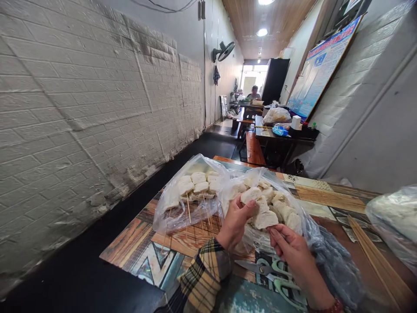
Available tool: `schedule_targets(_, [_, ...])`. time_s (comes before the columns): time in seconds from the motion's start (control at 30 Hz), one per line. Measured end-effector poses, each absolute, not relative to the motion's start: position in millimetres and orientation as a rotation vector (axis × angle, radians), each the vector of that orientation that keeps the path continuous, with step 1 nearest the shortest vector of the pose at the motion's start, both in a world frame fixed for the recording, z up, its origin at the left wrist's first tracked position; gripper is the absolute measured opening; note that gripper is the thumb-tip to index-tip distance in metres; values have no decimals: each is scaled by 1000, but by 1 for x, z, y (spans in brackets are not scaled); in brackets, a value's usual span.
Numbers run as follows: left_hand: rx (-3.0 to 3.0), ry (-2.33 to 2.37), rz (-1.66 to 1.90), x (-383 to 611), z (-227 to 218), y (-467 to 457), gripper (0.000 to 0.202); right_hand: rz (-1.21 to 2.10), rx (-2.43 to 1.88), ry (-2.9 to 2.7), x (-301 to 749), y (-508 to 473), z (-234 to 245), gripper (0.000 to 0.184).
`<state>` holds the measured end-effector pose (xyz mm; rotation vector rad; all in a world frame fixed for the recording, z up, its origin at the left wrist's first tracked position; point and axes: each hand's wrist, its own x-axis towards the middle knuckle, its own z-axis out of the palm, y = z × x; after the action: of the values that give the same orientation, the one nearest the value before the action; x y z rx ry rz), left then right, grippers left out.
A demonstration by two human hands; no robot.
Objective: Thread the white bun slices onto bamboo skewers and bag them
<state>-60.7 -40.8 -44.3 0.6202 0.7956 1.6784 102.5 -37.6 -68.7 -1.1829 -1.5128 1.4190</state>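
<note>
My left hand (235, 224), in a plaid sleeve, pinches a white bun piece (250, 194) at the top of a skewer stack. My right hand (289, 248) is closed below a second white piece (265, 219), apparently gripping the thin stick that runs through them; the stick itself is hard to see. Both hands hover over an open plastic bag (293, 217) full of loose white pieces. To its left lies another clear bag (182, 204) holding finished skewers with bamboo sticks poking out.
Green-handled scissors (276, 278) lie on the patterned table (156, 252) beneath my right wrist. Loose bamboo skewers (374, 256) and another bag (395, 217) sit at right. A brick wall runs along the left. Far back, a person sits at cluttered tables.
</note>
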Motion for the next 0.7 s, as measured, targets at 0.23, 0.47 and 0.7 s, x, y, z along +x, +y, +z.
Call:
schedule_targets(0.23, [533,819,1733,-64,-48,-36,44,1398,-1181,-1655,101,-43,-72,44])
schedule_targets(0.47, [526,833,1714,-67,-44,-35,41,1417,-1049,-1623,101,-44,-80,41])
schedule_targets(0.7, [528,840,1750,-65,-45,-34,36,1510,-1009,-1551,99,-42,-82,41])
